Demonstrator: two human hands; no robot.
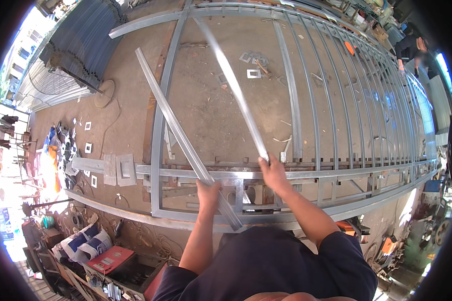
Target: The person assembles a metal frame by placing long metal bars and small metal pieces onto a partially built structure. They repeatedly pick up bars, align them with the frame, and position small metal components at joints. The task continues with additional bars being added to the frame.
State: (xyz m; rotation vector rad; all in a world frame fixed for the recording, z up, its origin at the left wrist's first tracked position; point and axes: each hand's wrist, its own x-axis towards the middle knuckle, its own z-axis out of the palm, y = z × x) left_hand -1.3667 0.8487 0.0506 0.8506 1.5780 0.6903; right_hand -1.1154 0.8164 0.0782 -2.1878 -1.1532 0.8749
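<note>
My left hand [208, 195] is closed round a long grooved metal bar [178, 128] near its lower end. The bar slants up and left across a large metal frame [286, 174]. In my right hand [274, 174] is the near end of a slim metal tube [236, 90], blurred along part of its length. Its far end reaches up toward the frame's far rail. The two pieces are apart and lean the same way. Below both hands runs the frame's near rail [266, 219], close to my body.
Many parallel bars [344, 95] fill the frame's right side. At the far right, another person [412, 47] bends over. A stand fan [65, 75] and stacked corrugated sheets [85, 30] stand at the far left. Flat square plates [127, 169] lie by the frame; a red-topped box [110, 259] sits lower left.
</note>
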